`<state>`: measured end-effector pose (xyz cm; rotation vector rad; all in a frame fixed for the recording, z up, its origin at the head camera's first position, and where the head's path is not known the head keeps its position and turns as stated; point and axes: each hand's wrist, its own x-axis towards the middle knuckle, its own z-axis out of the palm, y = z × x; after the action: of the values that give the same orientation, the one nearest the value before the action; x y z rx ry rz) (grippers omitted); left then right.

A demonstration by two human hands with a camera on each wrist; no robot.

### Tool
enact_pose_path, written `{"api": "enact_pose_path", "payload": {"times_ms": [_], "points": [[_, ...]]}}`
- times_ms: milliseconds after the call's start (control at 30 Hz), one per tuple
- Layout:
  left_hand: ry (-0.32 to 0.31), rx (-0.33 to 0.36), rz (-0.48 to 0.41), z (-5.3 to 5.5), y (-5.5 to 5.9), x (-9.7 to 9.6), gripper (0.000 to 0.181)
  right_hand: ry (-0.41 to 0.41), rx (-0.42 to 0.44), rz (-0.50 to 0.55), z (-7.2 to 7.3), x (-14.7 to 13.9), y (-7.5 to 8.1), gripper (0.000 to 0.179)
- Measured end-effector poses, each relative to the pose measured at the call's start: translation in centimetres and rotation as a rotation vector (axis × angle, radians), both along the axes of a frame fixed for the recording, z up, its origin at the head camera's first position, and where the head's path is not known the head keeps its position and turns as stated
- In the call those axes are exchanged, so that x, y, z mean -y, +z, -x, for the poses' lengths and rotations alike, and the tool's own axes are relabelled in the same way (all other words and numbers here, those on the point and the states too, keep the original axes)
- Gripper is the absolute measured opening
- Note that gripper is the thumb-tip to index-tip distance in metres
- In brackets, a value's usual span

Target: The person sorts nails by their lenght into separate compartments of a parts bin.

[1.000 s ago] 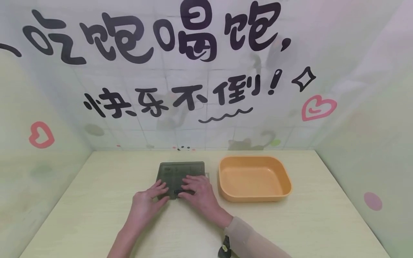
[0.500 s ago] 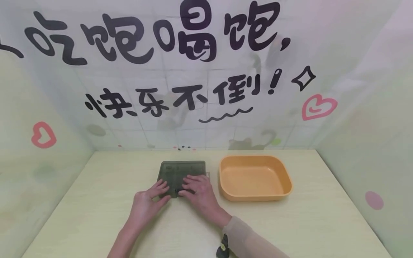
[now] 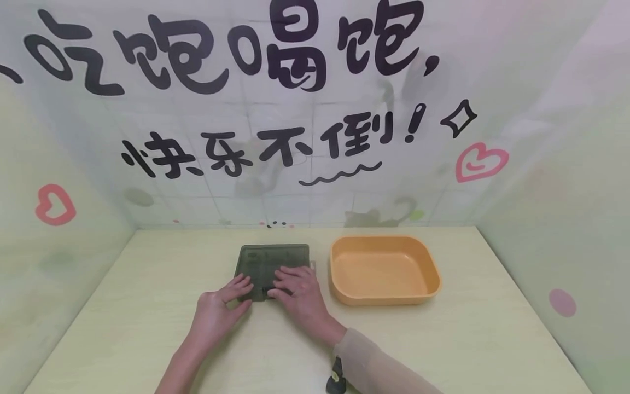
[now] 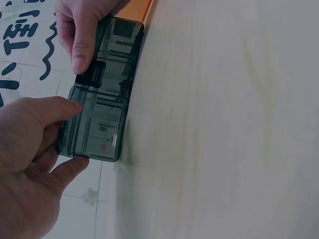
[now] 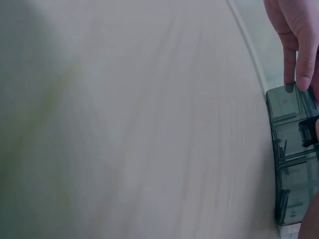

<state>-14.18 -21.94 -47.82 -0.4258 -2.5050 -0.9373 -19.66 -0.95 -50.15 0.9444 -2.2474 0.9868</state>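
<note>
A flat, see-through dark green compartment box (image 3: 266, 260) lies on the table in front of me, its lid down. My left hand (image 3: 220, 313) holds the left end, with the thumb at the near edge and fingers over the lid. The right hand (image 3: 306, 298) grips the near right part, fingers on the lid and thumb at a black latch (image 4: 91, 77) on the near side. Through the clear wall, the right wrist view shows dividers and small dark screw-like pieces (image 5: 281, 148) inside the box.
An orange rectangular tub (image 3: 384, 300) stands just right of the box. Behind the table (image 3: 472, 328) rises a white backdrop (image 3: 275, 191) with black lettering, and similar sheets close off both sides. A small black object (image 3: 336, 380) is by the right sleeve.
The head view has shifted slightly, moving the whole scene a little left. Both hands keep the same hold on the box.
</note>
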Motion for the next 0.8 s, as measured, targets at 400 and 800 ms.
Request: {"api": "enact_pose_path", "payload": {"times_ms": [400,800], "points": [[0.01,0.004,0.04,-0.48,-1.0,0.04,0.04,-0.008,-0.002,0.015,-0.58,0.16,-0.94,0.022],[0.003,0.02,0.054,0.01,-0.04,0.07,0.041,-0.045,-0.085,0.033,-0.14,0.52,-0.56,0.021]]}}
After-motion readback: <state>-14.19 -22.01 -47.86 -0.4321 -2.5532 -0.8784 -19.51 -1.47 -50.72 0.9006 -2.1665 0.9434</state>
